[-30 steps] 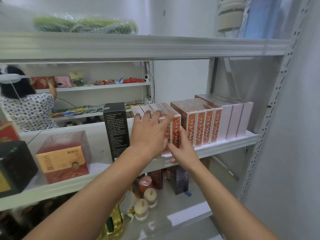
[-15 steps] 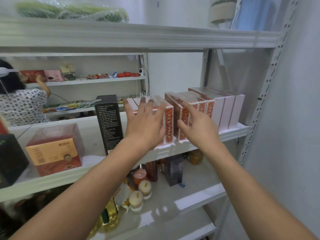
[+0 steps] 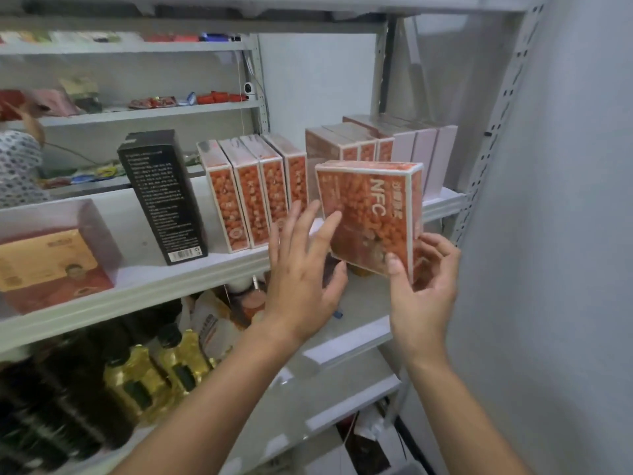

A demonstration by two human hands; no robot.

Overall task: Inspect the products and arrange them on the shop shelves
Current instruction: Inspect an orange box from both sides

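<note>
Closest to the camera, the right hand [image 3: 421, 296] holds an orange box marked NFC [image 3: 370, 214] upright, slightly tilted, in front of the middle shelf [image 3: 171, 289] and off its surface. Its thumb lies on the printed face near the lower right corner, and its fingers [image 3: 442, 248] are curled round the box's right side. The left hand [image 3: 301, 279] is released, fingers [image 3: 294, 221] spread and straight, with the tips at the box's left edge; whether they touch it is unclear.

Below the arms, yellow oil bottles [image 3: 154, 375] and dark bottles [image 3: 51, 406] stand on a lower shelf.

On the middle shelf, four matching orange boxes [image 3: 253, 197] stand upright side by side, just left of the held one. A tall black box [image 3: 164, 197] stands beside them, and a clear-cased red and gold box [image 3: 51, 258] sits at the far left. Behind the held box are more orange boxes [image 3: 346, 145], then pale pink boxes [image 3: 428, 149] against the right upright.

Farther back, another person in a patterned top [image 3: 17, 166] stands at a rear shelf [image 3: 154, 111] carrying small packets, with a small white camera [image 3: 250, 89] near its post.
</note>
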